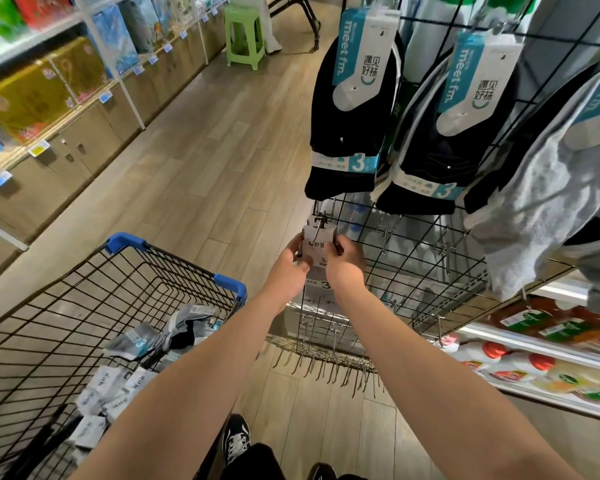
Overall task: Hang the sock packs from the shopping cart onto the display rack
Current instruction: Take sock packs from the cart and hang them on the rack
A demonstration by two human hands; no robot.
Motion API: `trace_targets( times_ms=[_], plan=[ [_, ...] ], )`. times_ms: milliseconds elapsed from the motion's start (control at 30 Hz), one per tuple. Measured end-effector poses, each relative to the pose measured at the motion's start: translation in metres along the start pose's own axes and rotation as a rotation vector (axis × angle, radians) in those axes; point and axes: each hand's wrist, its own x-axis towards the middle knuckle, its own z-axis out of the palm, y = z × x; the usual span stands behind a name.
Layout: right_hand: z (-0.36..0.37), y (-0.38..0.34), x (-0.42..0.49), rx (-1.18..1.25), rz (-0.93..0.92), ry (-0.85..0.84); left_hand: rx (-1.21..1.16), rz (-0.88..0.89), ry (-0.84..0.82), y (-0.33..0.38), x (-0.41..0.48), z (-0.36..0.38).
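Observation:
Both my hands hold one white sock pack [317, 252] by its card header against a metal hook [321, 220] at the left edge of the black wire display rack [430, 237]. My left hand [290, 268] pinches the pack's left side, my right hand [345, 259] its right side. The hook passes through the top of the header. To the left stands the black wire shopping cart [84, 306] with blue corners, and several grey, white and black sock packs [136, 358] lie in it.
Dark and grey sock packs [354, 109] hang on the rack's upper hooks. Bare hooks [326, 365] stick out lower down. Bottled drinks [534, 358] fill shelves at the lower right. Boxed goods line the left shelves, and a green stool [245, 36] stands up the aisle.

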Motion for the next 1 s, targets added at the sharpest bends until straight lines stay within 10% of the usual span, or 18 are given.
trace_targets(
  times_ms=[667,1000],
  plan=[
    [-0.002,0.0,-0.033,0.079,0.058,0.059,0.138,0.021,0.065,-0.001,-0.006,-0.011],
    [0.027,0.021,-0.152,0.001,-0.032,-0.411,0.238,-0.082,0.263,-0.067,-0.13,-0.06]
  ],
)
